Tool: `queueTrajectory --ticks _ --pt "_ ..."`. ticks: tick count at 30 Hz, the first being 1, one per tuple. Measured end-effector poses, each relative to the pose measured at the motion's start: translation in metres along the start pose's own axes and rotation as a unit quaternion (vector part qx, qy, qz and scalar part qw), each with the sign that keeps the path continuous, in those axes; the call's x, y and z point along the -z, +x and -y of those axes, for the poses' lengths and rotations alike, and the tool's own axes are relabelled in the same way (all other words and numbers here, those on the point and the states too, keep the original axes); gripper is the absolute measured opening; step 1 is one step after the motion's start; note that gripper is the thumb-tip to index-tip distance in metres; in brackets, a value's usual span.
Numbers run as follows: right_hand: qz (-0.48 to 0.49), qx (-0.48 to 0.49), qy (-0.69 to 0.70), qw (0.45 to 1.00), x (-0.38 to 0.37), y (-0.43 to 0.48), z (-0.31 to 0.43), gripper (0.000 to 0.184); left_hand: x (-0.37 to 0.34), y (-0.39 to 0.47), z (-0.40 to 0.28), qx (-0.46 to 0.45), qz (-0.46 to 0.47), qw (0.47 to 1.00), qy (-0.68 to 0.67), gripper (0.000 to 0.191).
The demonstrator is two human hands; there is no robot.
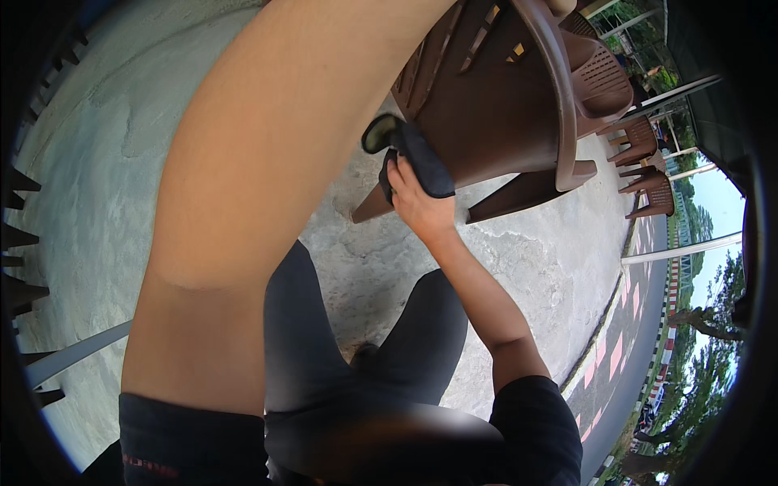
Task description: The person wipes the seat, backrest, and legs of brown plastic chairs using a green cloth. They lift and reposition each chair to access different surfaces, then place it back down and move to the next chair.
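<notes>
My right hand (422,206) grips a dark folded cloth (428,161), with a lighter olive patch at its far end. The cloth lies against or just beside the lower edge of a brown plastic chair (492,121), which has slots cut in its panel and is tilted in this view. My left forearm crosses the picture and leaves it at the top. Only some fingers of my left hand (562,6) show at the upper border, curled over the chair's thick rim. The rest of that hand is out of view.
Under the chair and my legs is a worn concrete floor (523,255). More brown plastic chairs (602,76) stand behind, and others (653,194) farther right. A white post (681,248) rises near the floor's edge, by a road (632,340). Dark pointed shapes (24,237) line the left rim.
</notes>
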State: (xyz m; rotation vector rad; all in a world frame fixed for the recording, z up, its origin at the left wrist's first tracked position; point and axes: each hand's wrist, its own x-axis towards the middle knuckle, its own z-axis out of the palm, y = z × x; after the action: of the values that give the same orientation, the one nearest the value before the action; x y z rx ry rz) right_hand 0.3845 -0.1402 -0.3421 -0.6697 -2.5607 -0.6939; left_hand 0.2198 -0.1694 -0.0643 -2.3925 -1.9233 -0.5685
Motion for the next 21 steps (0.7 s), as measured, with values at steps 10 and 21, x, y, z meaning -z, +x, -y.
queueTrajectory --ticks 10,21 --pt "-0.226 -0.049 -0.048 0.972 0.066 0.009 -0.072 0.060 0.006 -0.004 0.001 -0.013 0.004 1.000 -0.010 0.052" --pt "-0.419 -0.519 0.305 0.680 -0.082 -0.021 0.059 0.065 0.034 0.022 -0.013 -0.007 -0.002 0.999 0.034 0.053"
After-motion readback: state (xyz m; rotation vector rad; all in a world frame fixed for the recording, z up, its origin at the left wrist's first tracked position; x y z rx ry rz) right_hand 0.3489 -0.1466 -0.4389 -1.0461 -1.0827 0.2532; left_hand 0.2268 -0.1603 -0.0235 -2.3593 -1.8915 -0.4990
